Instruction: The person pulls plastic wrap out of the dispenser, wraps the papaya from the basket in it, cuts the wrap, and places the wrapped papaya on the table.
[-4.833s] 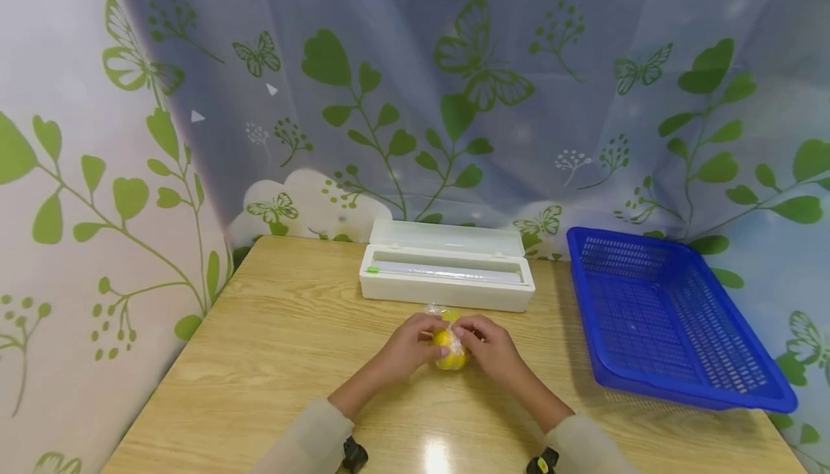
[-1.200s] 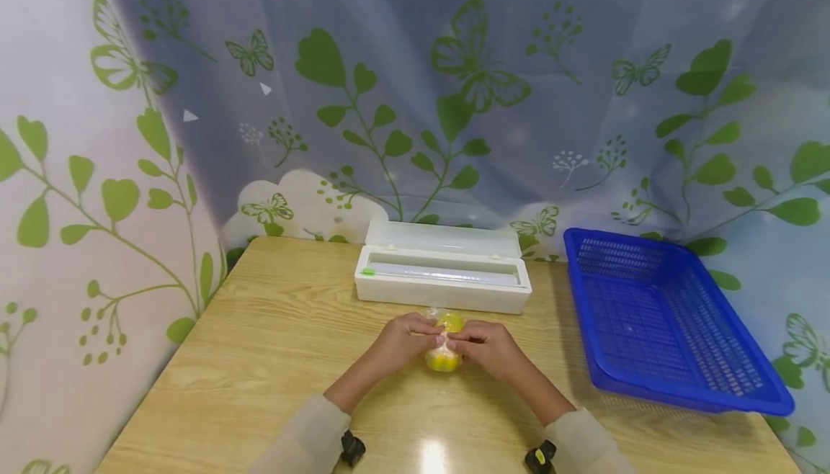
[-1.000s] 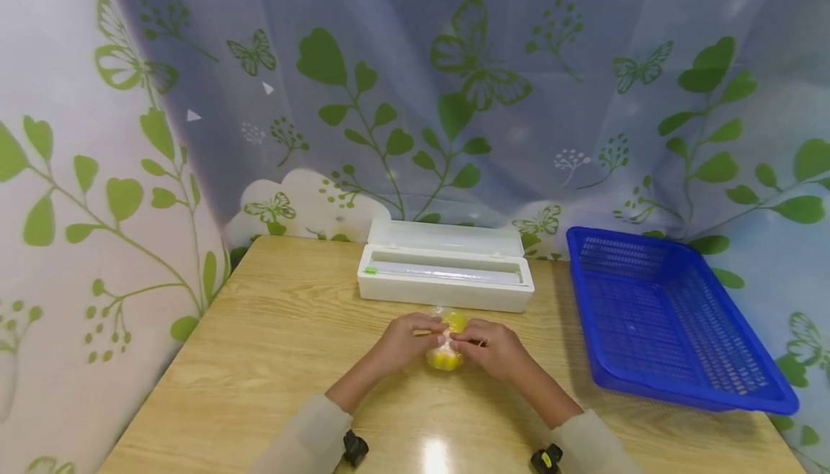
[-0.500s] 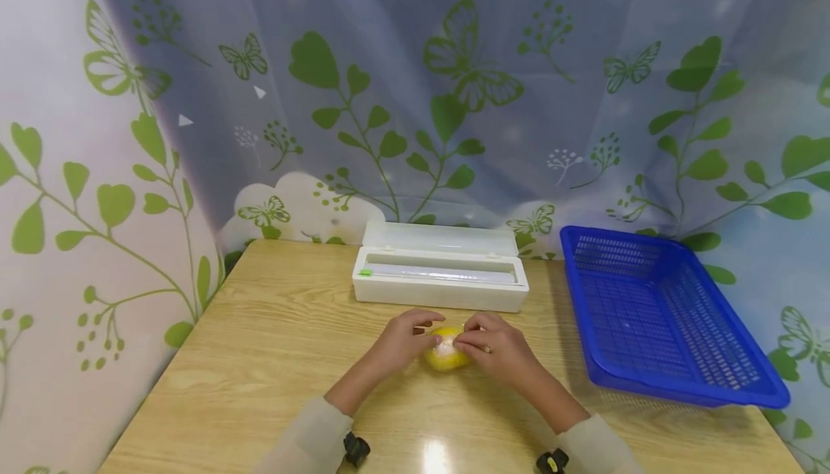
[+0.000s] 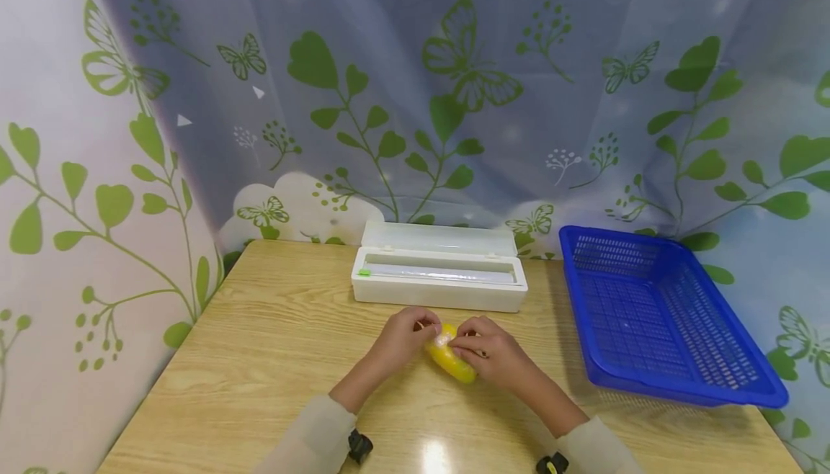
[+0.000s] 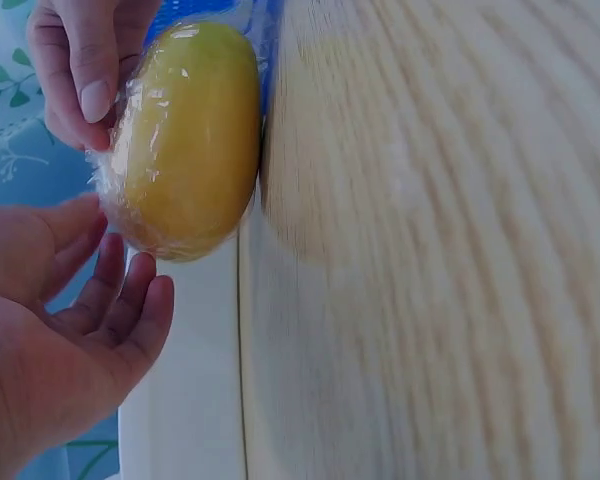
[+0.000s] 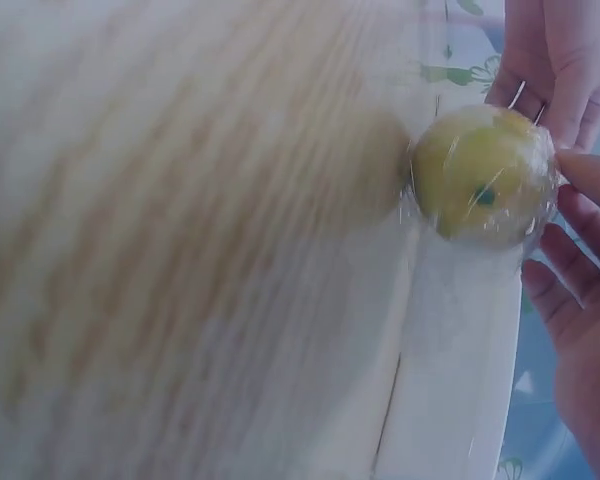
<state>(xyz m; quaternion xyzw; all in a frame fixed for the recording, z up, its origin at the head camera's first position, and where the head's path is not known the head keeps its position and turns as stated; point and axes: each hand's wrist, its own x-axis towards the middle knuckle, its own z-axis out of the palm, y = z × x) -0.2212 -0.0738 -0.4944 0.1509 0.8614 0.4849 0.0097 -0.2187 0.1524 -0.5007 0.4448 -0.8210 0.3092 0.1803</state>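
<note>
Both hands pinch film-wrapped lemon (image 5: 450, 360) at desk (image 5: 259, 359) centre, near front edge: left hand (image 5: 403, 335) fingers curled at one end, right hand (image 5: 491, 356) gripping other. White dispenser (image 5: 439, 279) behind, blue basket (image 5: 655, 315) at right edge.

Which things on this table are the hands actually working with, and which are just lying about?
In use: wrapped yellow fruit, left hand, right hand.
Lying about: open white wrap dispenser, blue basket, apart on the wooden table.
</note>
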